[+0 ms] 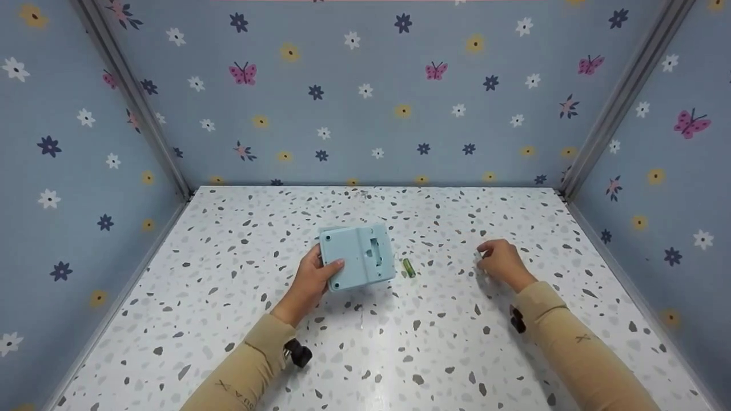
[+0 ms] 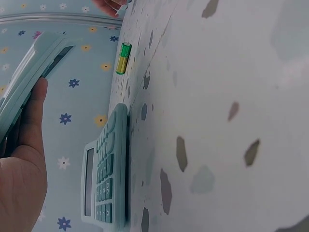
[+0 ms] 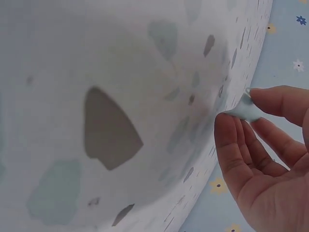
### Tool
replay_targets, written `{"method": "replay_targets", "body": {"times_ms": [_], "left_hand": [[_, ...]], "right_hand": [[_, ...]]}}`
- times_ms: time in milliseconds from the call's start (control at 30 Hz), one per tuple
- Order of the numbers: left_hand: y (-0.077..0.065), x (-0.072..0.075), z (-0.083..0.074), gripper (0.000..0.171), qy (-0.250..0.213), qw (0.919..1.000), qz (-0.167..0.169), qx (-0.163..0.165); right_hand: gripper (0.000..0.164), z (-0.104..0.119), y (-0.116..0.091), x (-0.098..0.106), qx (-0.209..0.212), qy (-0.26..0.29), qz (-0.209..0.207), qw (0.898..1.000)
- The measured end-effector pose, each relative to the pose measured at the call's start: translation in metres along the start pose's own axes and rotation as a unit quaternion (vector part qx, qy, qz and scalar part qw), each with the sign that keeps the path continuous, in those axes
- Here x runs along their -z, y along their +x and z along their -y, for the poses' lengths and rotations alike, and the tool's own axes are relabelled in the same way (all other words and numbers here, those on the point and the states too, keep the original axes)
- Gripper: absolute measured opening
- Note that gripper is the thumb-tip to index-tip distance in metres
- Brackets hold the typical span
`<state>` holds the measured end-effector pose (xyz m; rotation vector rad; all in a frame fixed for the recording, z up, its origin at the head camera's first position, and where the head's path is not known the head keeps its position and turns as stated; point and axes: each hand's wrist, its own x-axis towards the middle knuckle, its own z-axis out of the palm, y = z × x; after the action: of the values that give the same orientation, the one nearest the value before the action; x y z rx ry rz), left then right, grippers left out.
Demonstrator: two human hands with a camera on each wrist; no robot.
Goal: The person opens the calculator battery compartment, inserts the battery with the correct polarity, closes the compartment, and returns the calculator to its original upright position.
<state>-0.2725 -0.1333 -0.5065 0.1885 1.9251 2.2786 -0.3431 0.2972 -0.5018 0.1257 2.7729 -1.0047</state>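
My left hand point(image 1: 311, 274) grips a light-blue calculator point(image 1: 348, 260) by its left edge, thumb across the back, which faces up. An uncovered battery slot point(image 1: 375, 252) shows near its right side. Under it, a second light-blue calculator point(image 2: 107, 174) lies keys up on the table, almost wholly hidden in the head view. To the right, my right hand point(image 1: 502, 262) pinches a small pale-blue battery cover point(image 3: 246, 107) between thumb and fingertips, low over the table. A green and gold battery point(image 1: 409, 268) lies between the hands, just right of the held calculator.
The speckled white table point(image 1: 400, 354) is bounded by flower-patterned panels at the back point(image 1: 365, 125), the left point(image 1: 74, 188) and the right point(image 1: 657, 171). Metal posts stand at the two far corners. A dark wrist camera point(image 1: 298, 353) sits at the left cuff.
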Motion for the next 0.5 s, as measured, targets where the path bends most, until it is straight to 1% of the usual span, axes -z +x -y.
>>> {"method": "replay_targets", "body": {"times_ms": [133, 233, 400, 500], "left_hand": [[-0.0001, 0.0004, -0.0009, 0.068, -0.005, 1.0000, 0.002, -0.004], [-0.0002, 0.0007, -0.0015, 0.068, -0.006, 1.0000, 0.002, 0.000], [-0.0012, 0.0010, -0.0027, 0.068, -0.004, 0.9999, -0.009, 0.012], [-0.0014, 0.0007, -0.0037, 0.066, -0.005, 0.9999, -0.007, 0.008]], "right_hand": [[0.049, -0.0006, 0.0024, -0.0004, -0.004, -0.011, 0.004, 1.000], [0.049, -0.0015, 0.0032, -0.0006, -0.006, -0.017, 0.006, 1.000], [0.049, -0.0020, 0.0037, -0.0026, -0.003, -0.020, 0.015, 1.000], [0.048, -0.0018, 0.0045, -0.0037, -0.003, -0.021, 0.018, 1.000]]}}
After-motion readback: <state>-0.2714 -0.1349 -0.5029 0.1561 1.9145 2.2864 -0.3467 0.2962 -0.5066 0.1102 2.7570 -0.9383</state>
